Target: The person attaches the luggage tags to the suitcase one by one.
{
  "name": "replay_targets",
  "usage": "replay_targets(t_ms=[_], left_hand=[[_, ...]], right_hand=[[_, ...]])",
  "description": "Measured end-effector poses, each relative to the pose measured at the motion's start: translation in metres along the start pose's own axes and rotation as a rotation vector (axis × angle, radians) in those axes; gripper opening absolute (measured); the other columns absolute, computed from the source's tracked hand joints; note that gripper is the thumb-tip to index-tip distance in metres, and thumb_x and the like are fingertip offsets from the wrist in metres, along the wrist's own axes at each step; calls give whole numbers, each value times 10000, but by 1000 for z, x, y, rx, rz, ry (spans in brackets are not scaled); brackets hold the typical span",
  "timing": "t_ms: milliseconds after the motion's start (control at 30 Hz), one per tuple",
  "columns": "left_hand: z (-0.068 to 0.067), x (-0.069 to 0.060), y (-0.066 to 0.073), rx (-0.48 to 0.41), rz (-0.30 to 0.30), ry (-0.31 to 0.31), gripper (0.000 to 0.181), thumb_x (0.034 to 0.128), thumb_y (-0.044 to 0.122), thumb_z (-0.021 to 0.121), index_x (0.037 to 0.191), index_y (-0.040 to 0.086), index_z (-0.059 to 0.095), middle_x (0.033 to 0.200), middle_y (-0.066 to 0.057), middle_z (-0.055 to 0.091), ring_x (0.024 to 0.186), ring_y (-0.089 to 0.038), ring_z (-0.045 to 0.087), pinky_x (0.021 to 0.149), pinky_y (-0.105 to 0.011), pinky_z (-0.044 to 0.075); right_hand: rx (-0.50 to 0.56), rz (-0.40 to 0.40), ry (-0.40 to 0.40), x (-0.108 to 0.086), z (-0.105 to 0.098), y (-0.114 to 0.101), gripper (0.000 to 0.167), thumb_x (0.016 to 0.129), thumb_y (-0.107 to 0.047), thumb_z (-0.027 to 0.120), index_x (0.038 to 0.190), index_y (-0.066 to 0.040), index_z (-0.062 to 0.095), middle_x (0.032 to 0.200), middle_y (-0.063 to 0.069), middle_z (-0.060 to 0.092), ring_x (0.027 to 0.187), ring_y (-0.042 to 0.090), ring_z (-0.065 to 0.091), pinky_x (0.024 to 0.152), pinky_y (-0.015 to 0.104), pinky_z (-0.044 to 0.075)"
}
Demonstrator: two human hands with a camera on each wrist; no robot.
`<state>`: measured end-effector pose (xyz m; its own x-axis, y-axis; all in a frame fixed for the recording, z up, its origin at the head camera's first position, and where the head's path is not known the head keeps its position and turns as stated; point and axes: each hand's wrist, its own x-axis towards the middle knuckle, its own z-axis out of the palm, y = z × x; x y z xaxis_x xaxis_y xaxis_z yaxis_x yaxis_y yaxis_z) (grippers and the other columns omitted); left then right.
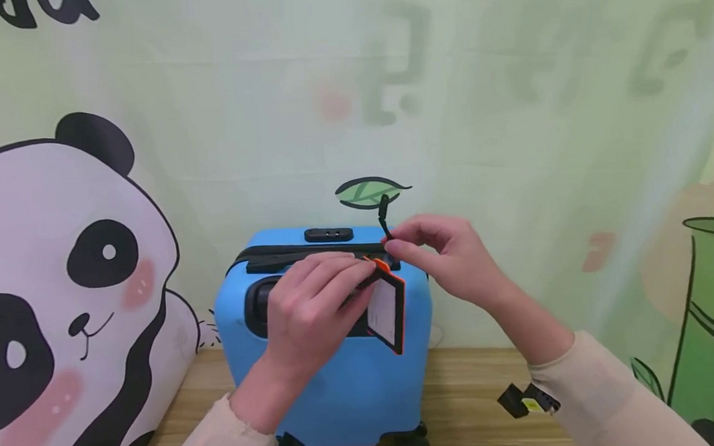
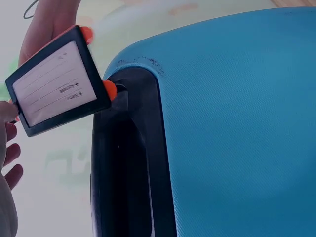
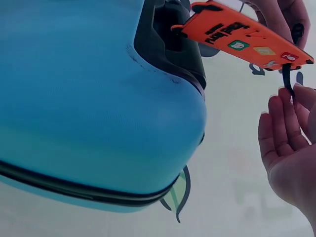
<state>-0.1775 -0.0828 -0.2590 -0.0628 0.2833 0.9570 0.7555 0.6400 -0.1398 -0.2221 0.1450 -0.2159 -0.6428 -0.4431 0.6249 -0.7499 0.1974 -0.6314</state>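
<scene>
A luggage tag point(image 1: 386, 309) hangs at the blue suitcase's point(image 1: 359, 384) upper right; its back is orange with small pictures in the right wrist view point(image 3: 242, 37), and its white card with printed lines faces the left wrist view point(image 2: 57, 84). My left hand point(image 1: 315, 306) pinches the tag's upper edge in front of the suitcase's side handle. Between thumb and index finger, my right hand point(image 1: 450, 258) holds the black strap point(image 1: 383, 215), whose end sticks up above the fingertips. In the right wrist view the strap point(image 3: 288, 79) runs from the tag's end to that hand.
The suitcase stands upright on a wooden surface point(image 1: 475, 392), its combination lock point(image 1: 329, 234) on top. Behind it hangs a pale green printed cloth point(image 1: 255, 120). A large panda figure point(image 1: 62, 265) fills the left side, and printed bamboo point(image 1: 710, 312) shows at the right.
</scene>
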Motion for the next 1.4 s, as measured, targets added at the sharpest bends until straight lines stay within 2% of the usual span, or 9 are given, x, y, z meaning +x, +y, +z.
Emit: replay_targets(t_ms=[167, 333, 467, 700, 933, 1067, 1167, 1300, 1400], left_hand=[[-4, -4, -2, -50, -87, -41, 443, 800, 160, 950, 1194, 46, 785, 1127, -112, 793, 1044, -275, 763, 913, -448, 630], [-8, -8, -4, -60, -138, -122, 521, 783, 190, 958, 1250, 49, 773, 1147, -104, 796, 1040, -267, 768, 895, -442, 634], [-10, -10, -6, -51, -134, -159, 480, 773, 171, 961, 1211, 64, 795, 1066, -80, 804, 975, -252, 768, 876, -437, 634], [-14, -13, -7, -50, -90, -124, 331, 785, 157, 963, 1067, 63, 819, 954, -71, 788, 905, -257, 749, 862, -440, 624], [-22, -16, -8, -59, -87, -123, 297, 797, 151, 958, 1048, 65, 824, 940, -68, 789, 890, -252, 746, 846, -419, 622], [-27, -17, -9, -52, -82, -130, 308, 781, 141, 964, 1046, 68, 825, 941, -64, 791, 892, -247, 745, 829, -413, 626], [-29, -19, -12, -46, -69, -119, 340, 751, 127, 978, 1050, 69, 828, 937, -59, 795, 884, -238, 746, 809, -420, 630], [-32, -20, -15, -36, -55, -112, 380, 717, 104, 991, 1060, 65, 832, 925, -56, 796, 867, -230, 748, 787, -432, 636], [-35, -21, -17, -33, -51, -116, 374, 720, 95, 986, 1059, 62, 831, 918, -59, 795, 858, -232, 745, 782, -434, 636]], right_hand=[[54, 68, -12, -2, 5, 1, 119, 988, -17, 737, 1095, -1, 787, 974, 81, 786, 907, 218, 736, 836, 313, 602], [72, 103, -24, -1, 8, 0, 120, 986, -23, 741, 1094, 1, 787, 973, 92, 795, 891, 221, 753, 820, 309, 601], [63, 109, -39, 0, 10, 0, 123, 987, -34, 744, 1099, -8, 790, 983, 91, 799, 900, 230, 752, 806, 318, 586], [14, 86, -75, 1, 14, 3, 99, 989, -48, 744, 1071, -30, 796, 947, 45, 791, 897, 217, 733, 839, 358, 586], [-30, 66, -111, 6, 22, 5, 100, 980, -75, 758, 1069, -60, 800, 946, 0, 768, 924, 194, 708, 880, 363, 590], [-102, 29, -136, 11, 27, 4, 132, 975, -120, 783, 1101, -82, 790, 949, -21, 763, 902, 164, 695, 845, 350, 592], [-174, -34, -113, 15, 29, 3, 231, 949, -146, 824, 1156, -73, 752, 1021, 5, 748, 926, 151, 684, 834, 353, 591], [-255, -134, -25, 20, 30, -1, 459, 895, -156, 880, 1296, -64, 675, 1219, 77, 679, 1079, 187, 642, 919, 408, 582], [-311, -192, 5, 24, 33, -2, 644, 874, -193, 906, 1438, -93, 611, 1385, 87, 612, 1262, 221, 577, 1024, 453, 550]])
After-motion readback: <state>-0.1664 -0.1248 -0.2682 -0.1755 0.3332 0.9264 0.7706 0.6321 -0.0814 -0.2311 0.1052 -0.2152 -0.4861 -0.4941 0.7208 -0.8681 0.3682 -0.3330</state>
